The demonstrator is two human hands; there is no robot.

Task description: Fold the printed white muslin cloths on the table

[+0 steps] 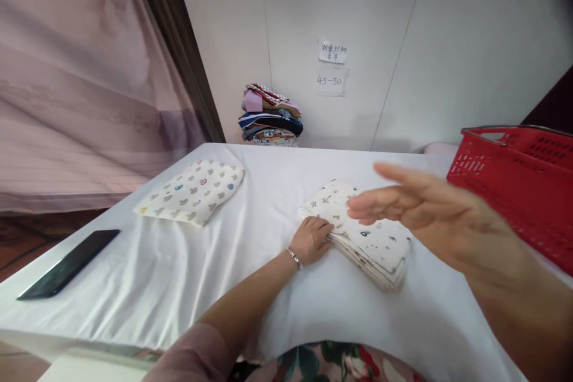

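A folded, cream patterned cloth point(376, 245) was laid on the white-covered counter point(268, 304). Its near left edge was pinched by the left hand point(311, 242), while the right hand point(416, 209) was held open and empty above its right part, fingers loosely spread. Well to the cloth's left, a cream mushroom-print cloth point(194, 191) was seen; to its right, a red plastic basket point(514, 185) was placed.

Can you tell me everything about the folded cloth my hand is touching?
The white folded cloth with small printed shapes lies flat on the white-draped table, turned at an angle. It looks soft, with many layers stacked along its near edge. The left hand touches its left corner; the blurred right hand is over it.
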